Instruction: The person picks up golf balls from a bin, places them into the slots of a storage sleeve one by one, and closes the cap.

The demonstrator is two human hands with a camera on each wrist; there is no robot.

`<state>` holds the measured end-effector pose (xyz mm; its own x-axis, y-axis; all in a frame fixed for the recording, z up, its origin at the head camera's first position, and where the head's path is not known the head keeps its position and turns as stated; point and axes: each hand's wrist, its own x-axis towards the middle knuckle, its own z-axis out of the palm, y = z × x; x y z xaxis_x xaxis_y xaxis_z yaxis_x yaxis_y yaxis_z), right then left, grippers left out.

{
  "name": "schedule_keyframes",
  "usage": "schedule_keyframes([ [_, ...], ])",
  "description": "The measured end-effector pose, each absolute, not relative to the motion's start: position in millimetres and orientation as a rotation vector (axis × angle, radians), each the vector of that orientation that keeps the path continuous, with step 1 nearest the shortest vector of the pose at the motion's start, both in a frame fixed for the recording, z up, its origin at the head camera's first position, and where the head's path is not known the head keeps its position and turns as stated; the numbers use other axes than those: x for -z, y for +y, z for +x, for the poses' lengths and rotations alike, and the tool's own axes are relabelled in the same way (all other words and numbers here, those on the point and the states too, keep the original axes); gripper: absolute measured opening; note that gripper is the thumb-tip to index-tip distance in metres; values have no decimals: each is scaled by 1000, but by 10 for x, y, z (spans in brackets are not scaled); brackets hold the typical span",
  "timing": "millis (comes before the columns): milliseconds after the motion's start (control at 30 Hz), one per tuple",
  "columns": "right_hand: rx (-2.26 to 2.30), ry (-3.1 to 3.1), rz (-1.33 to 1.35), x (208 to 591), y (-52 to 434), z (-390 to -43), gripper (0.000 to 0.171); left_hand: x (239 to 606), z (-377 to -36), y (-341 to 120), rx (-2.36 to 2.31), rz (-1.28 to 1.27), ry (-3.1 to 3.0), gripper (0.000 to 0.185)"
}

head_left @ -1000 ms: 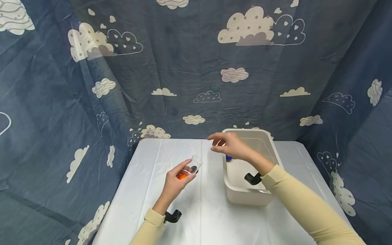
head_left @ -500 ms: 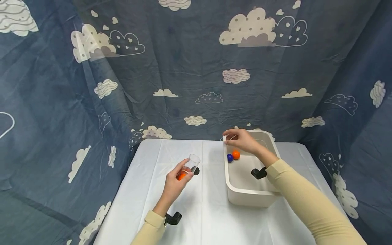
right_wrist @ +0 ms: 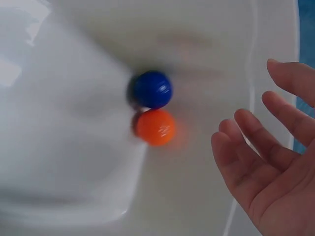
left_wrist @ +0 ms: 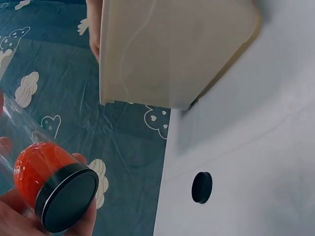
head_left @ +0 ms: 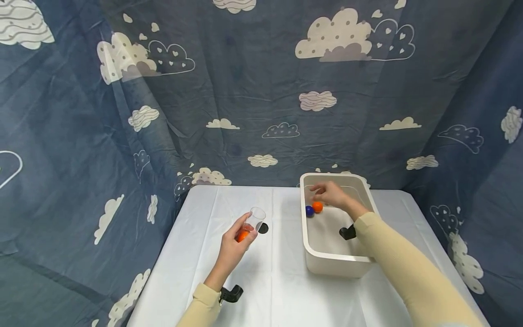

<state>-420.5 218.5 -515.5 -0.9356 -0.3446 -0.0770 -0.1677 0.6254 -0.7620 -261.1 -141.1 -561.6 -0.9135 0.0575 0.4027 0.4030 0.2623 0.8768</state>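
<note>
My left hand (head_left: 230,247) grips a clear plastic jar (head_left: 257,216) tilted above the table, its mouth uncovered. Inside the jar sits an orange ball (left_wrist: 42,169), close to the black end (left_wrist: 70,199). My right hand (head_left: 332,195) reaches into the white bin (head_left: 339,258) with its fingers loosely bent and nothing between them. Below it, a blue ball (right_wrist: 153,89) and another orange ball (right_wrist: 156,127) lie touching each other on the bin's floor. The right fingertips (right_wrist: 224,142) are apart from both balls.
A round black lid (head_left: 263,228) lies on the white tablecloth (head_left: 261,281) just beyond the jar. The bin stands upright on the right side of the table. A dark blue cloud-printed curtain (head_left: 245,141) hangs behind and at both sides.
My right hand has moved right, from beside the jar to over the bin, and down into it, uncovering the bin's orange ball to view. The left hand with the jar has hardly moved.
</note>
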Motion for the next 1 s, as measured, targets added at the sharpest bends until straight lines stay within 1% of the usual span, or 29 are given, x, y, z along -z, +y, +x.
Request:
schedule_keyframes([
  [267,1071,2624,-315,5410,2354,-4310,45,5360,-2450,-1369,1710,-376,-2259,49],
  [533,1028,2545,-207,5599,2413,-4292,63,5392,-2446,-1416,1716,-433,-2228,49],
  [633,1028,2524,-168,5665,2425,-4285,68,5408,-2432,-1418,1732,-417,-2234,50],
  [900,901,2579,-231,5841,2431,-4316,74,5446,-2435,-1362,1771,-350,-2242,53],
  [1000,883,2609,-251,5895,2408,-4336,71,5454,-2445,-1349,1776,-343,-2254,52],
])
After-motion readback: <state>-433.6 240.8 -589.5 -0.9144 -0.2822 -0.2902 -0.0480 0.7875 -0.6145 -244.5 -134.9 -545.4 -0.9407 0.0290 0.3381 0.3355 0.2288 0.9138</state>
